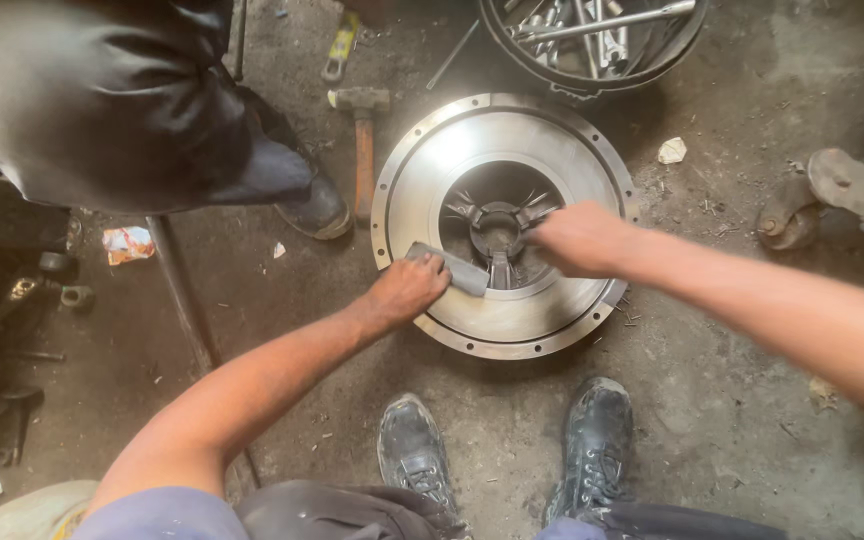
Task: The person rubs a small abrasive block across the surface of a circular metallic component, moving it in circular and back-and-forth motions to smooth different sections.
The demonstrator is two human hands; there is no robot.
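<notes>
While my left hand point(407, 290) grips a flat metal bar point(449, 268) across the clutch pressure plate point(504, 225), my right hand point(579, 238) clenches at its hub.

My right hand point(580, 238) hides part of the round steel clutch plate's point(505, 225) hub; at twelve o'clock, the black tool tub point(592, 75) is cut off.

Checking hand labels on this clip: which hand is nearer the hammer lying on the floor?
Left. The left hand rests on the round metal disc's near-left rim, holding a flat grey bar, just below and right of the hammer. The right hand reaches into the disc's centre, farther away.
</notes>
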